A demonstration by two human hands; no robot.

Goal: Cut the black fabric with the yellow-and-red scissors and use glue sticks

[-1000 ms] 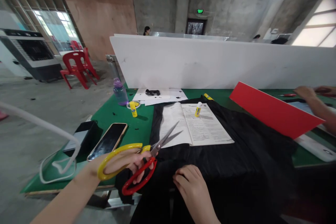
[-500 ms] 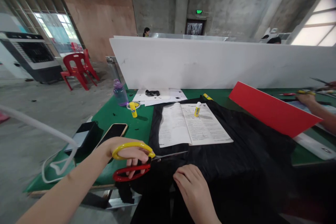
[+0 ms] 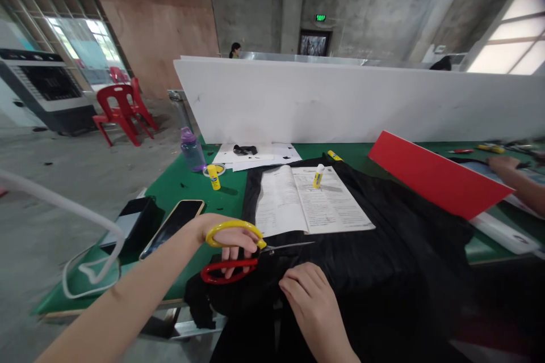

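My left hand [image 3: 227, 247] is closed through the yellow and red handles of a pair of scissors [image 3: 242, 249]. The blades lie nearly shut and point right along the near edge of a black cloth [image 3: 383, 249] spread over the green table [image 3: 187, 187]. My right hand [image 3: 313, 303] rests palm down on the black cloth just right of the blades, fingers curled and pressing the cloth. An open printed booklet [image 3: 309, 204] lies on the cloth behind the scissors, with a small yellow glue stick [image 3: 317, 176] standing on it.
Left of my hand lie a phone [image 3: 172, 220], a black box [image 3: 130, 224] and a white cable [image 3: 80, 227]. A purple bottle [image 3: 191, 150], another glue stick [image 3: 214, 177] and white sheets [image 3: 255, 154] sit farther back. A red board [image 3: 434, 176] leans at right, beside another person's arm [image 3: 517, 178]. A white partition [image 3: 340, 102] backs the table.
The scissors were raised with blades wide open; my left hand lowered them to the cloth, closed the blades and slid them rightward. My right hand stayed on the cloth.
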